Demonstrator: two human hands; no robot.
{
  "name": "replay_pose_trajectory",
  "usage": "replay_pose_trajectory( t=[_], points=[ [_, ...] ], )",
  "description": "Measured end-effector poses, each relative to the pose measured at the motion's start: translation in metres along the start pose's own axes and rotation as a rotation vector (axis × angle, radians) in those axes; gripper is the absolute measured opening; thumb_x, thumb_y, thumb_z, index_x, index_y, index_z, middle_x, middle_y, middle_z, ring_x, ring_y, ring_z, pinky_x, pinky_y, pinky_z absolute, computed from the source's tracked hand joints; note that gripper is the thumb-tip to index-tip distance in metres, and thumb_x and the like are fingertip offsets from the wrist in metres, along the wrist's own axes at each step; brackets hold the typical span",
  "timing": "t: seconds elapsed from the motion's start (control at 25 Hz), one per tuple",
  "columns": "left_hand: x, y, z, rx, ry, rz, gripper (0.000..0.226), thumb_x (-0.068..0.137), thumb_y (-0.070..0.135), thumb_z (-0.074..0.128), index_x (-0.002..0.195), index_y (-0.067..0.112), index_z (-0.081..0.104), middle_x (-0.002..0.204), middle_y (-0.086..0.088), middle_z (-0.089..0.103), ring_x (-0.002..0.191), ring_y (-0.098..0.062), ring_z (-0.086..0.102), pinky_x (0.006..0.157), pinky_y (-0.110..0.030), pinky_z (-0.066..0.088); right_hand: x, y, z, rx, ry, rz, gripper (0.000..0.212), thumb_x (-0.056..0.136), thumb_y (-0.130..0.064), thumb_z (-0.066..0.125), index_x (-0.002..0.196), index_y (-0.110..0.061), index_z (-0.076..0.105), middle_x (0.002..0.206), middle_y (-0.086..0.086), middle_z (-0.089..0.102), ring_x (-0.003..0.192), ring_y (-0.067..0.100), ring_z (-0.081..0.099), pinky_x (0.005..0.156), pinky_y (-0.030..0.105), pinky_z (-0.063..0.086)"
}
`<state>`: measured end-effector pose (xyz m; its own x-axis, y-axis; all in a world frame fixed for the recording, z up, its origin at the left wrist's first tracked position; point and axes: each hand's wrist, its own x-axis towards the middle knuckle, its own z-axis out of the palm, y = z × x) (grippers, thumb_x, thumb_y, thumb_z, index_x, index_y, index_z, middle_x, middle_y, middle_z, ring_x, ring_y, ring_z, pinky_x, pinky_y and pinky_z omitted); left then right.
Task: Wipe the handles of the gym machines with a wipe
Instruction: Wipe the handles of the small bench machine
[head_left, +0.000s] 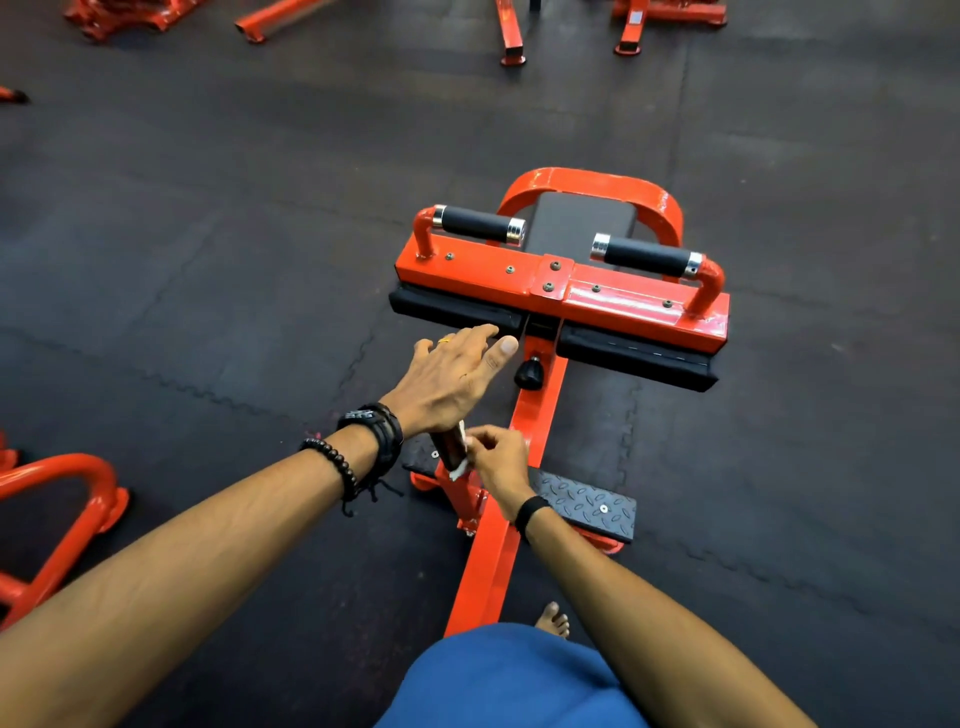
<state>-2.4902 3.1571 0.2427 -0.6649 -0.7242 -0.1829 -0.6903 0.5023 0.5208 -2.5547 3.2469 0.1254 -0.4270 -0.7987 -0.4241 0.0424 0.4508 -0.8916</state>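
The left hand (452, 374) is extended forward, palm down, fingers (480, 332) straight and slightly spread, tips at the near edge of the black pad (457, 306) under the orange machine (561, 291) crossbar. The right hand (496, 457), nearer the person than the crossbar, has its fingers curled and pinches a white wipe (460, 470) against a dark handle (449, 449) on the machine's post. Above the crossbar sit two cylindrical handles with black textured grips (478, 223) and chrome end caps. The floor (208, 260) is dark interlocking rubber matting.
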Motion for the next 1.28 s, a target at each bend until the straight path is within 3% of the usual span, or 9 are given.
replay_pose_trajectory(
  t=[0.12,0.28,0.4,0.56,0.68,0.8,0.92,1.08,1.28],
  points=[
    [-0.002,0.001,0.001,-0.013,0.016,-0.006,0.1,0.082,0.084,-0.005,0.144,0.021,0.041,0.136,0.004,0.055,0.127,-0.017,0.047,0.112,-0.057,0.023,0.003,0.014,0.004,0.012,0.008,0.122,0.022,0.084,0.006,0.062,0.076,-0.009,0.075,0.069,0.0,0.069,0.069,0.015,0.063,0.072,0.053,0.057],
    [-0.002,0.004,-0.002,-0.101,0.005,-0.018,0.076,0.094,0.073,0.008,0.131,0.021,0.049,0.129,0.002,0.059,0.119,-0.021,0.052,0.102,-0.044,0.028,-0.032,-0.044,-0.009,0.263,0.043,-0.088,0.01,0.089,0.007,0.063,0.086,0.002,0.071,0.062,-0.006,0.068,0.058,0.003,0.064,0.063,0.03,0.057],
    [-0.004,0.005,-0.003,-0.148,0.011,-0.023,0.061,0.102,0.058,0.016,0.133,0.019,0.05,0.132,-0.001,0.059,0.122,-0.021,0.051,0.099,-0.039,0.025,-0.044,-0.048,-0.006,0.302,0.124,-0.19,0.01,0.089,0.002,0.066,0.09,-0.005,0.073,0.074,-0.004,0.071,0.07,0.005,0.066,0.067,0.027,0.056],
    [-0.006,0.006,-0.005,-0.159,0.02,-0.013,0.057,0.103,0.057,0.015,0.121,0.02,0.054,0.11,0.004,0.062,0.099,-0.016,0.056,0.1,-0.046,0.035,-0.014,0.011,0.01,0.213,0.128,0.036,0.036,0.085,0.008,0.066,0.07,-0.025,0.069,0.077,0.003,0.07,0.074,0.01,0.062,0.071,0.035,0.055],
    [-0.006,0.005,-0.005,-0.13,0.037,0.007,0.059,0.103,0.06,0.014,0.111,0.018,0.054,0.1,0.001,0.062,0.089,-0.015,0.056,0.093,-0.045,0.037,-0.01,0.008,0.01,0.28,0.083,0.199,0.037,0.084,0.012,0.063,0.066,-0.02,0.07,0.075,0.01,0.068,0.074,0.023,0.061,0.07,0.039,0.055],
    [-0.003,0.001,-0.003,-0.096,0.028,0.023,0.068,0.096,0.068,0.009,0.111,0.019,0.054,0.107,-0.003,0.063,0.097,-0.02,0.057,0.097,-0.048,0.038,-0.025,-0.028,-0.006,0.393,-0.008,0.034,0.014,0.09,0.01,0.06,0.084,0.0,0.069,0.059,0.001,0.067,0.054,0.01,0.06,0.055,0.02,0.051],
    [-0.002,-0.001,-0.002,-0.092,0.02,0.035,0.063,0.095,0.069,0.009,0.105,0.024,0.053,0.102,0.0,0.062,0.091,-0.017,0.056,0.096,-0.049,0.039,-0.034,-0.033,-0.014,0.42,-0.003,-0.091,0.008,0.091,0.005,0.062,0.093,0.003,0.07,0.061,-0.007,0.069,0.057,0.002,0.062,0.056,0.017,0.052],
    [-0.002,0.001,-0.004,-0.094,0.033,0.027,0.071,0.092,0.071,0.008,0.111,0.021,0.056,0.106,-0.003,0.064,0.092,-0.015,0.057,0.095,-0.045,0.038,-0.01,0.024,0.003,0.255,0.039,0.085,0.028,0.084,0.009,0.068,0.07,-0.015,0.071,0.073,0.005,0.067,0.074,0.018,0.059,0.067,0.035,0.054],
    [-0.004,0.005,-0.006,0.0,0.071,-0.025,0.06,0.087,0.075,0.004,0.095,0.036,0.05,0.086,0.012,0.056,0.083,-0.011,0.051,0.096,-0.052,0.034,-0.018,0.015,-0.003,0.484,-0.019,0.222,0.022,0.085,0.015,0.062,0.074,-0.004,0.064,0.073,0.009,0.064,0.07,0.026,0.065,0.059,0.029,0.056]
  ],
)
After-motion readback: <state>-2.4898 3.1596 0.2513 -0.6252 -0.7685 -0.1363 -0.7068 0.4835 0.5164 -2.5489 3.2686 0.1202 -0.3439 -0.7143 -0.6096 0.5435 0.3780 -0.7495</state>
